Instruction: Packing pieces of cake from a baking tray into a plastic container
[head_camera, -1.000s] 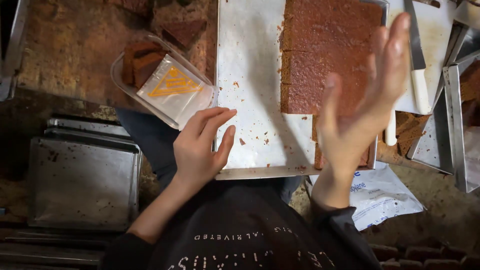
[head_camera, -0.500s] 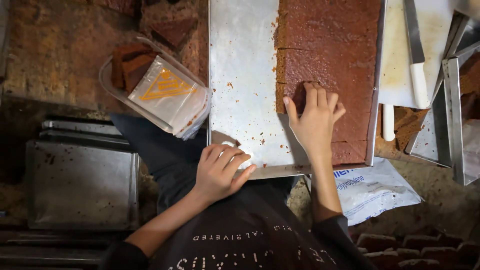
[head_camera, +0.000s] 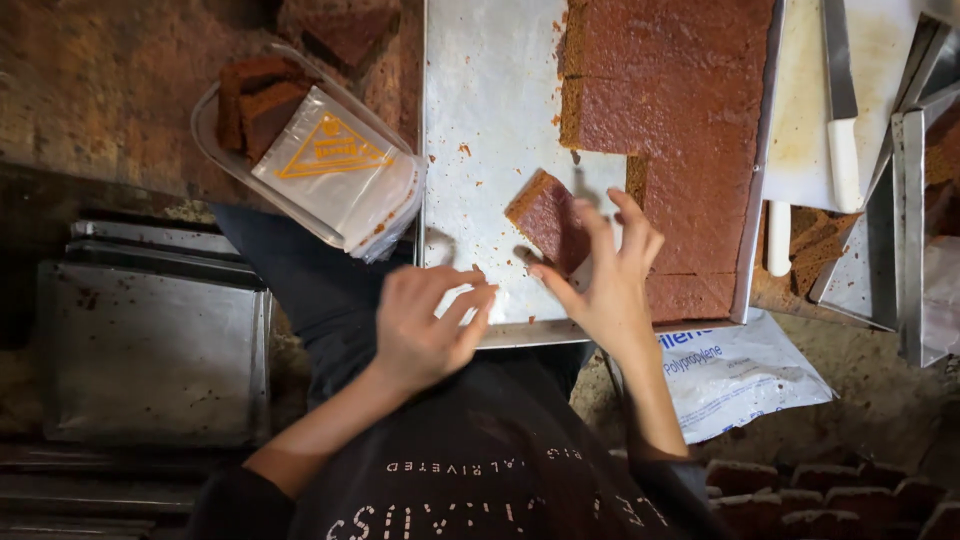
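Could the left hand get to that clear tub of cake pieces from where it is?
Probably yes: the left hand hovers at the tray's near edge, and nothing lies between it and the clear tub.

Bits and pieces around the bench

A clear plastic tub (head_camera: 215, 130) holding cake slices and a clear bag (head_camera: 335, 170) sat at ten o'clock. Stacked metal trays (head_camera: 150, 350) lay at eight o'clock, a white-handled knife (head_camera: 843, 130) at two o'clock, and a white printed sack (head_camera: 740, 375) at four o'clock.
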